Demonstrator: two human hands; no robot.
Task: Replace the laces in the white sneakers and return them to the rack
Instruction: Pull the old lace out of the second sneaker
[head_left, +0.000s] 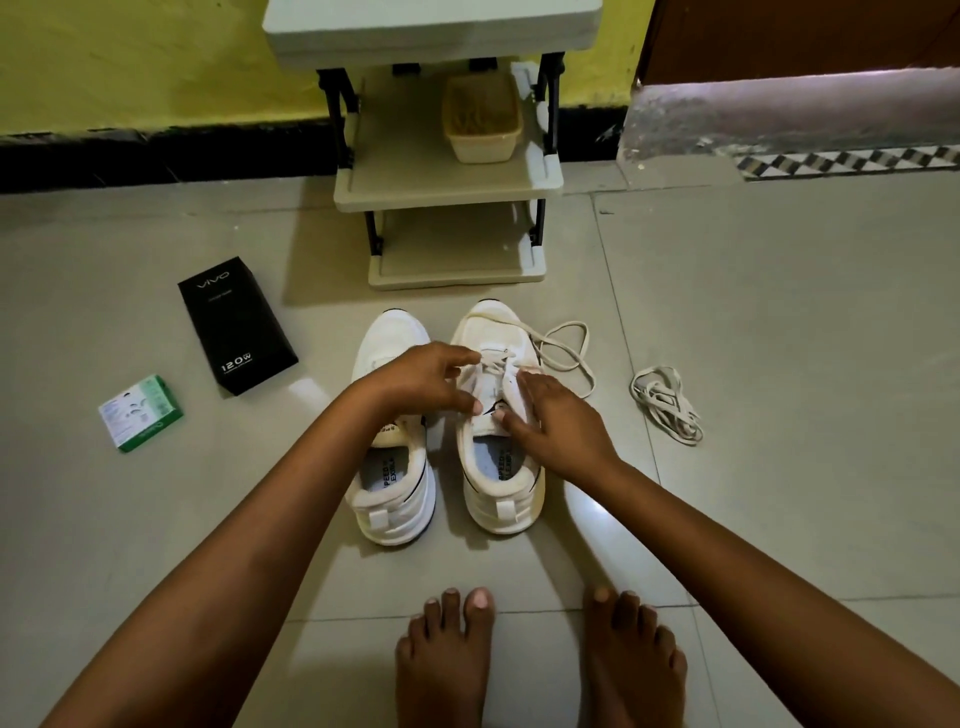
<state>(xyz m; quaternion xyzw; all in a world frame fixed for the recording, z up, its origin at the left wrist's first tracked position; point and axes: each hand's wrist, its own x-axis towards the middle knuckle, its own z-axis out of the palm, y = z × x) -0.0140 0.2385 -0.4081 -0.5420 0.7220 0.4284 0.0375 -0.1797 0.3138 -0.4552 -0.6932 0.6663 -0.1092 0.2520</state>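
Two white sneakers stand side by side on the floor with their toes toward the rack (447, 182). The left sneaker (389, 499) has no lace that I can see. The right sneaker (498, 499) carries a cream lace (496, 361) through its lower eyelets, and the loose end (569, 353) trails off to the right. My left hand (421, 379) reaches across the left sneaker, index fingertip touching that lace, thumb apart on the tongue's edge. My right hand (556, 426) holds the right sneaker's right side, thumb on the tongue.
A loose bundle of laces (667, 402) lies on the tiles to the right. A black phone box (236, 325) and a small green box (140, 413) lie at the left. A beige basket (480, 117) sits on the rack's middle shelf. My bare feet (540, 665) are below the sneakers.
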